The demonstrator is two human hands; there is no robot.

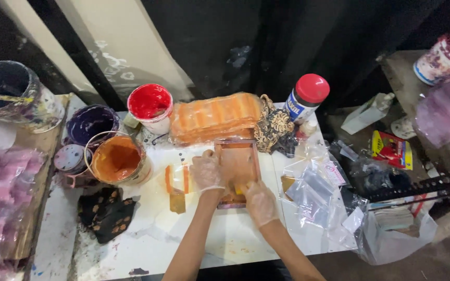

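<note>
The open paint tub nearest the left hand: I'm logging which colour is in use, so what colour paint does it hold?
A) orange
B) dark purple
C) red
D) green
A: the tub just beside the gloved left hand holds orange paint; the red tub stands farther back.

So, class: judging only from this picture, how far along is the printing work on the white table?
Done: the orange paint tin stands open, and a stack of orange-striped bags lies behind the frame. In hand: the left hand steadies the small wooden frame while the right hand presses at its near end. Left: clear bags lie to the right, seemingly unprinted.
</note>
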